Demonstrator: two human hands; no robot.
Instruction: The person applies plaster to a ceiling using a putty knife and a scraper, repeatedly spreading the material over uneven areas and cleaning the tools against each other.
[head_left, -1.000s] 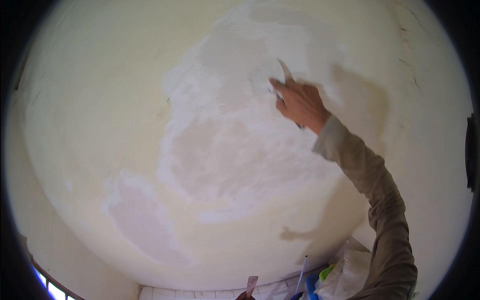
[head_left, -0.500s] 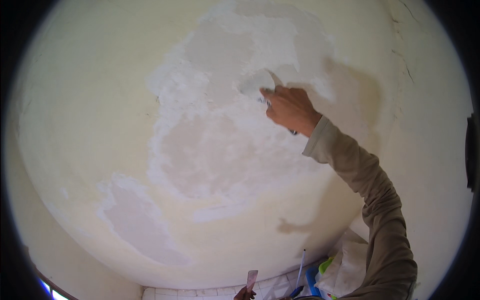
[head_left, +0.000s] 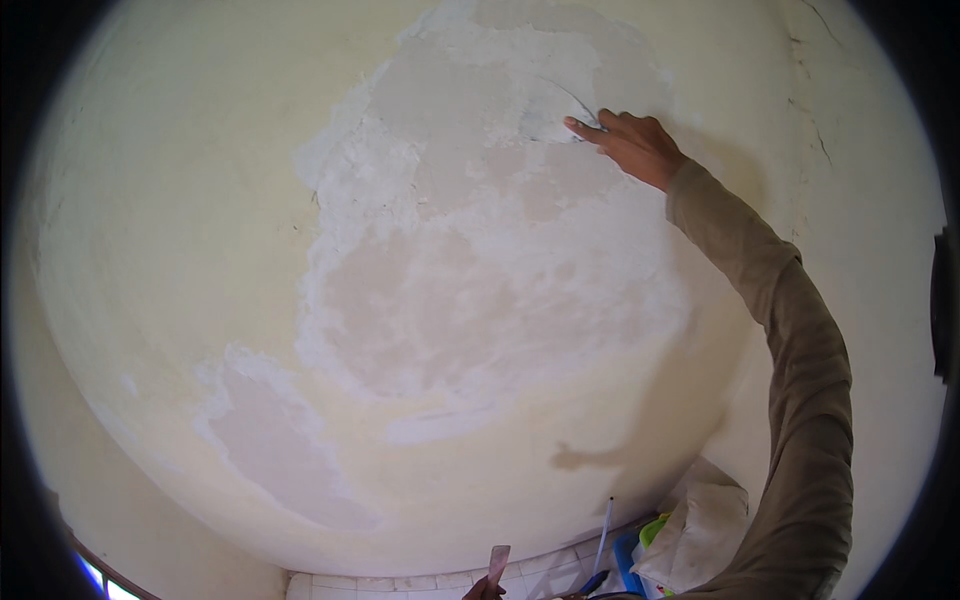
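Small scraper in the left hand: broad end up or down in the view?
Up: the scraper rises above the left hand, its broad end topmost, leaning slightly right.

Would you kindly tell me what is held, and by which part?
Right hand: a broad scraper, by its right end; left hand: a narrow flat tool, by its lower end.

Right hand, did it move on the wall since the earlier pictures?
Yes. Judged against the big grey-white patch on the wall, the right hand has moved up and to the right.
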